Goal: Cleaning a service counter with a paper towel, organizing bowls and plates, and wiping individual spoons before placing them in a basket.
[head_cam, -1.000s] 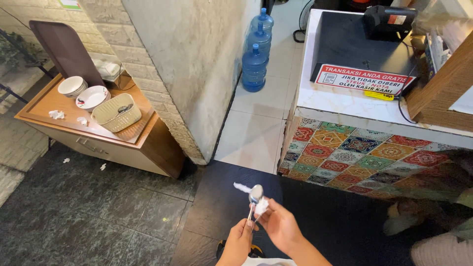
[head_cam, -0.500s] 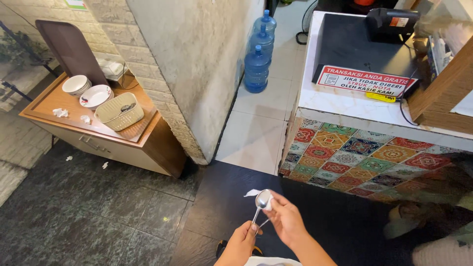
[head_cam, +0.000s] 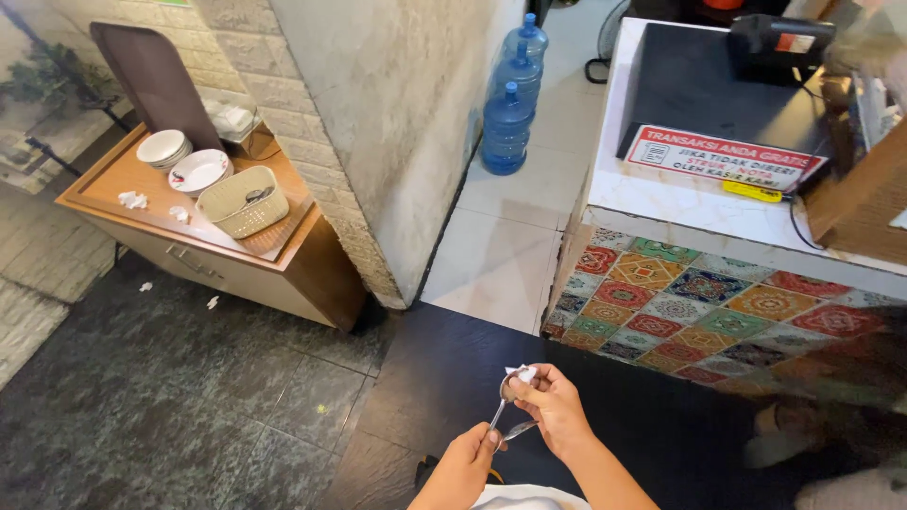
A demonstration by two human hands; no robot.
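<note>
My left hand (head_cam: 470, 461) grips the lower handles of a metal spoon (head_cam: 502, 401) and a second piece of cutlery, held upright low in the middle of the view. My right hand (head_cam: 551, 403) presses a small white tissue (head_cam: 522, 374) against the bowl of the spoon. Both hands hover above a dark tiled floor (head_cam: 189, 416). I cannot tell what kind of cutlery the second piece is.
A wooden cabinet (head_cam: 283, 255) at the left carries white bowls (head_cam: 162, 147), a plate (head_cam: 196, 171), a beige basket (head_cam: 248, 202) and a brown tray (head_cam: 156, 80). Blue water jugs (head_cam: 508, 123) stand beside the stone wall. At the right is a counter with patterned tiles (head_cam: 718, 302).
The hands and cutlery have drifted slightly right and lower in view. The right hand has closed the tissue over the spoon's bowl. The camera has moved a little nearer to the cabinet.
</note>
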